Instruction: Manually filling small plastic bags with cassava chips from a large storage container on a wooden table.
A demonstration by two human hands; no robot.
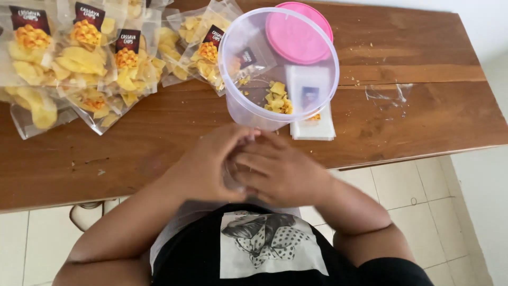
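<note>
Two hands, left hand (214, 161) and right hand (278, 169), cupped together at table (159, 137) edge, fingers curled round small clear thing, identity unclear. Clear plastic tub (254, 100) with chip crumbs just beyond; chip bags (79, 58) left.

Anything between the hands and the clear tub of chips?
Nothing visible. The left hand and right hand, clasped on something small and clear, sit right below the clear tub; only bare table lies between.
</note>
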